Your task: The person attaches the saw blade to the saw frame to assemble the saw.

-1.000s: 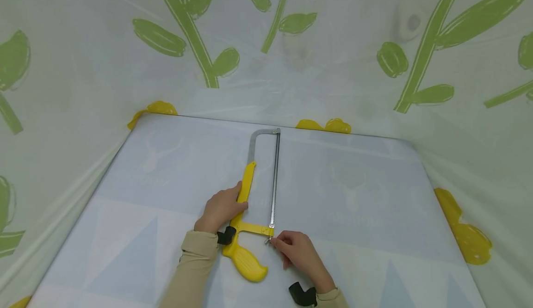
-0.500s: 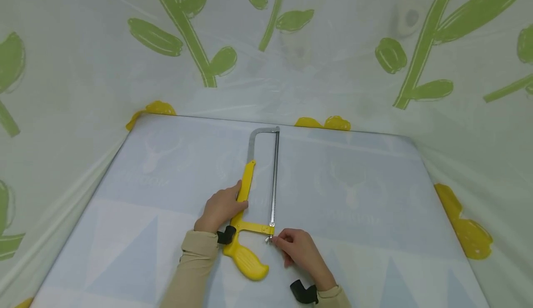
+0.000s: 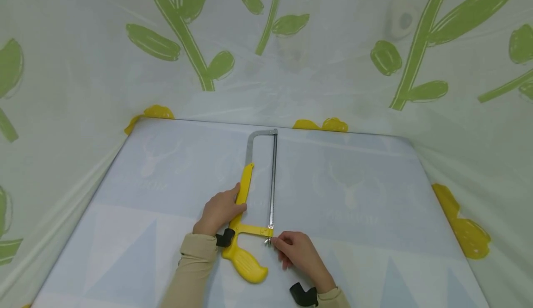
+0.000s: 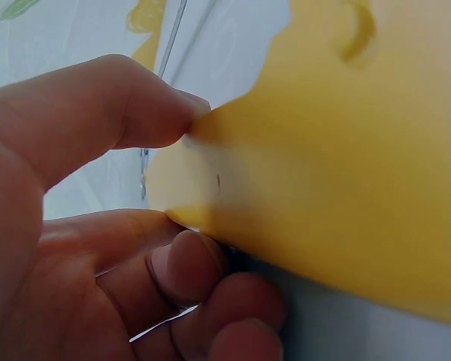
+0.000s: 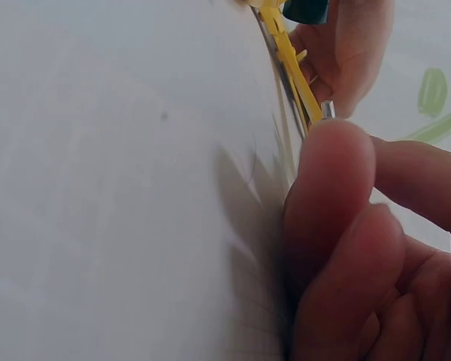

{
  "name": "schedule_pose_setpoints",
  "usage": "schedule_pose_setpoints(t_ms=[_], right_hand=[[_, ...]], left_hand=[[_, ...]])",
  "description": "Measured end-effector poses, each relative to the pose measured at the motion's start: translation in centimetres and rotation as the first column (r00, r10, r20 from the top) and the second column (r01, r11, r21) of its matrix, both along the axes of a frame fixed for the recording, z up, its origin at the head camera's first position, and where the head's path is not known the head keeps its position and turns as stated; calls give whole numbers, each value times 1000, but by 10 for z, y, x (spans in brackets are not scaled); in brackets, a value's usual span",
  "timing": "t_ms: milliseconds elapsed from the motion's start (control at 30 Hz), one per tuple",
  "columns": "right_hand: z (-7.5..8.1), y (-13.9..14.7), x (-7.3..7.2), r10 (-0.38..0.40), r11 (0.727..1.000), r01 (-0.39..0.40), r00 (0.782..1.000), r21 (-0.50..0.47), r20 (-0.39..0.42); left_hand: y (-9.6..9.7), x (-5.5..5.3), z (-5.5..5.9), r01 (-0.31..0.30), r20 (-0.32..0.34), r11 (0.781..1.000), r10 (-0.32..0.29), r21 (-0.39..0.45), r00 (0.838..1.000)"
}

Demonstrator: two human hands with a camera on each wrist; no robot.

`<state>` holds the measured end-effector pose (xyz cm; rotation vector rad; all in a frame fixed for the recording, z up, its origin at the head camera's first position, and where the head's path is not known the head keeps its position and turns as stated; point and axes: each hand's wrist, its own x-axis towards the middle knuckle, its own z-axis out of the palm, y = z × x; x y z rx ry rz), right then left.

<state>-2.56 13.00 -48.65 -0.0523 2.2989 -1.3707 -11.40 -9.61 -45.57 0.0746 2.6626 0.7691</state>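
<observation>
A hacksaw (image 3: pixel 247 183) with a yellow frame and handle (image 3: pixel 249 266) lies flat on the table, its grey bow toward the far edge. My left hand (image 3: pixel 218 211) grips the yellow bar above the handle; the left wrist view shows the thumb and fingers (image 4: pixel 188 267) on either side of it. The blade (image 3: pixel 273 183) runs along the saw's right side. At its near end sits a small metal wing nut (image 3: pixel 268 242), which my right hand (image 3: pixel 300 251) pinches at its right side. Fingertips (image 5: pixel 334 162) hide most of the nut in the right wrist view.
A pale cover with blue triangles lies over the table (image 3: pixel 354 197). Behind and beside it hangs a white curtain (image 3: pixel 325 86) printed with green leaves and yellow flowers. A black wrist mount (image 3: pixel 303 295) sits at the right cuff, another mount (image 3: pixel 226 237) at the left.
The head view has shifted slightly. Both hands keep their places on the saw, and the right fingers stay at the wing nut with barely any visible movement.
</observation>
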Motion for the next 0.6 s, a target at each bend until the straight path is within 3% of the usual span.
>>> schedule_pose_setpoints(t_ms=[600], right_hand=[[-2, 1, -1, 44, 999, -44, 999, -10, -32]], left_hand=[[0, 0, -2, 13, -16, 1000, -13, -18, 1000]])
